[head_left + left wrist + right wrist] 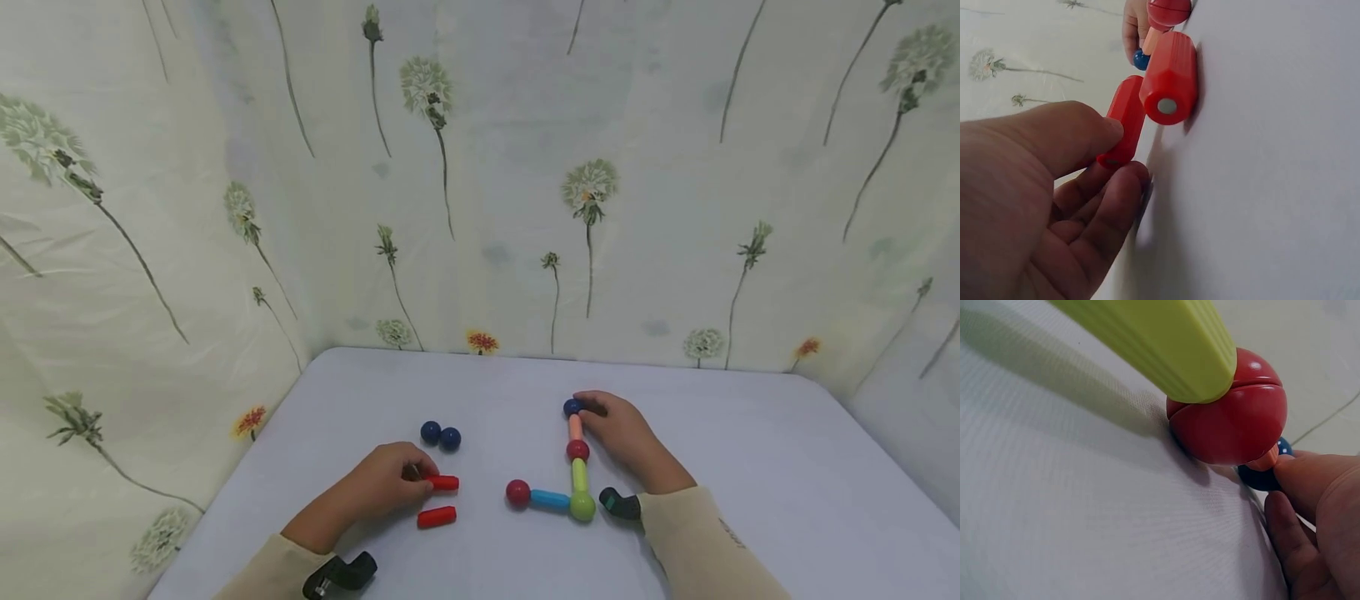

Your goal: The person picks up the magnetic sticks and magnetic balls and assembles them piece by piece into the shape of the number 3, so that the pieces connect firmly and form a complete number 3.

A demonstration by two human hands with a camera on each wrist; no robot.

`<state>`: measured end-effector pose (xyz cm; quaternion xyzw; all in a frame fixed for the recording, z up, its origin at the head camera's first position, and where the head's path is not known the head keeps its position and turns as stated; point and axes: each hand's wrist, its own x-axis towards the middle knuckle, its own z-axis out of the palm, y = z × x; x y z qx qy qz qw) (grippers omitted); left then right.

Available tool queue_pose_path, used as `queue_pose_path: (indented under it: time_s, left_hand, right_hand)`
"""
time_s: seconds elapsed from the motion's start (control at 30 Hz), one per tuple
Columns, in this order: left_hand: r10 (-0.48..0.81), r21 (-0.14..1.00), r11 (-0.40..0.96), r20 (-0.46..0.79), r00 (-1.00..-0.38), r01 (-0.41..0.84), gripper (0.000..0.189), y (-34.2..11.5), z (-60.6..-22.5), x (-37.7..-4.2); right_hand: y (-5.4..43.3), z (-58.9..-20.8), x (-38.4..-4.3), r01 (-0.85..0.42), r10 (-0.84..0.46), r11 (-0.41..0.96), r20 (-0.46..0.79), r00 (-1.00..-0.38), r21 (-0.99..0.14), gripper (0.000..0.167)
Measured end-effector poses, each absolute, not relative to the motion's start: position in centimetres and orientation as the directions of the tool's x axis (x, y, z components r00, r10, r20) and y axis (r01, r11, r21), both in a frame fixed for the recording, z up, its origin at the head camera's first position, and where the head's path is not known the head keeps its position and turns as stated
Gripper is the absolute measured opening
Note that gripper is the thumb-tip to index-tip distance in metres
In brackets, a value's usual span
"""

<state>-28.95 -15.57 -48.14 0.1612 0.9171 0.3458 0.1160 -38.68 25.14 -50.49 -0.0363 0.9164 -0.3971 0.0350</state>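
My left hand [392, 477] pinches a red magnetic rod [446, 482] between thumb and fingers. A second red rod [437, 517] lies just nearer to me; its silver end disc shows in the left wrist view. My right hand [621, 429] holds a dark blue ball [572, 407] at the far end of a joined L shape, thumb beside the orange rod [575, 427]. From there the shape runs through a red ball [577, 450], a yellow-green rod [580, 475] and a green ball [582, 506], then left along a blue rod [550, 499] to another red ball [517, 493].
Two loose dark blue balls [440, 435] sit side by side beyond my left hand. Everything lies on a white-covered table [750, 433], with a flower-printed cloth [495, 167] hanging behind it. Black wrist devices [619, 504] stick out at both sleeves.
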Motion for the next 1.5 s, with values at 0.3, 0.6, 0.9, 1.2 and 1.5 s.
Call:
queue_pose_path:
  time_s: [0.3,0.6,0.9,1.2,1.5]
  left_hand:
    - [0.427,0.642,0.703,-0.039,-0.903,0.305,0.015,-14.1,-46.5,-29.6]
    - [0.418,0.639,0.693,0.019,-0.908,0.333,0.015,-11.3,-45.3,-31.5]
    - [0.394,0.615,0.730,-0.022,-0.919,0.299,0.012,-9.6,-44.4,-34.5]
    - [0.374,0.632,0.728,-0.041,-0.927,0.266,0.010,-6.3,-43.7,-37.9]
    - [0.381,0.619,0.742,-0.072,-0.922,0.258,0.009,-2.4,-45.0,-39.7]
  right_hand:
    - [25.3,-50.2,-38.9,-0.034,-0.096,0.675,-0.042,-0.994,-0.737,0.045]
    - [25.4,-50.3,-39.0,-0.042,-0.098,0.668,-0.032,-0.995,-0.743,0.044]
    - [24.3,-50.8,-38.9,-0.040,-0.098,0.667,-0.034,-0.995,-0.744,0.043]
    - [24.8,-50.5,-38.7,-0.020,-0.082,0.671,-0.047,-0.995,-0.741,0.044]
    - [25.2,-50.4,-38.4,-0.026,-0.085,0.679,-0.042,-0.996,-0.734,0.045]
